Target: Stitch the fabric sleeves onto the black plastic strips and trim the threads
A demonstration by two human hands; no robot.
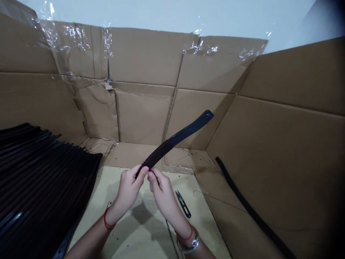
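Note:
A long dark strap slants up and to the right, with a small hole near its far tip. Its lower part is wrapped in a dark brown covering. My left hand is closed around the wrapped part, thumb on top. Pinched shut, my right hand touches the strap's near edge beside the left thumb; what its fingertips hold is hidden. A thin dark cord shows below my right forearm. Thread snips lie on the pale tabletop, right of my right hand.
A big stack of dark strips fills the left side. One long dark strip leans along the right cardboard wall. Taped cardboard walls in the back. Loose thread and small dark specks lie about.

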